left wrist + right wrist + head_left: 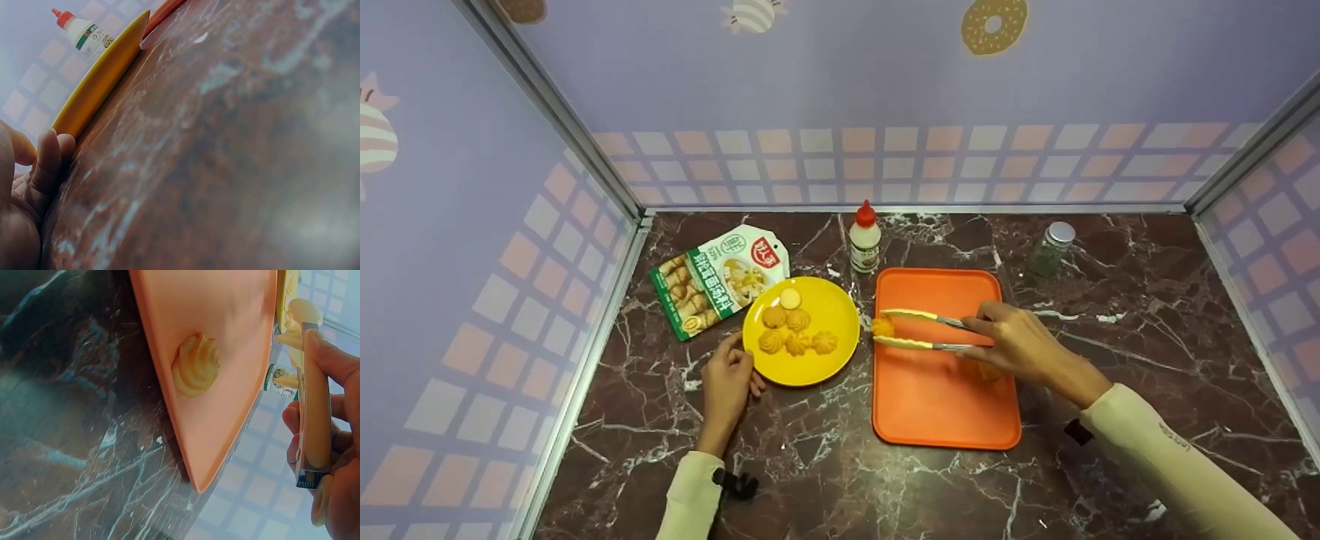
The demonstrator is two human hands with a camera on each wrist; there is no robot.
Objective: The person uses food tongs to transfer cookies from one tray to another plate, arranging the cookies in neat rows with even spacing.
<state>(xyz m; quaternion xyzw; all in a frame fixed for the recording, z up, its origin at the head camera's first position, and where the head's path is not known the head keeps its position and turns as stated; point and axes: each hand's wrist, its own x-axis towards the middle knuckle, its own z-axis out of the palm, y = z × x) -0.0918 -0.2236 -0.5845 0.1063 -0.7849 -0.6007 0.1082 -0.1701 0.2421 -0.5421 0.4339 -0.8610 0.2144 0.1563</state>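
My left hand [727,375] holds the rim of a yellow plate [840,367] at its lower left; in the left wrist view its curled fingers [48,160] are right at the plate's edge. Several golden swirl cookies [797,343] and a paler round one [790,298] lie on that plate. My right hand [1016,341] grips yellow-tipped metal tongs [949,322]. Between the tong tips is a cookie [883,327], over the left edge of an orange tray [937,420]. Another swirl cookie [196,367] sits on the tray, partly hidden beneath my right hand in the head view.
A green and white food packet [720,277] lies behind the plate at the left. At the back stand a red-capped squeeze bottle [865,244] and, to the right, a glass jar [1051,251] with a silver lid. Patterned walls [840,90] border the dark marbled table [810,480].
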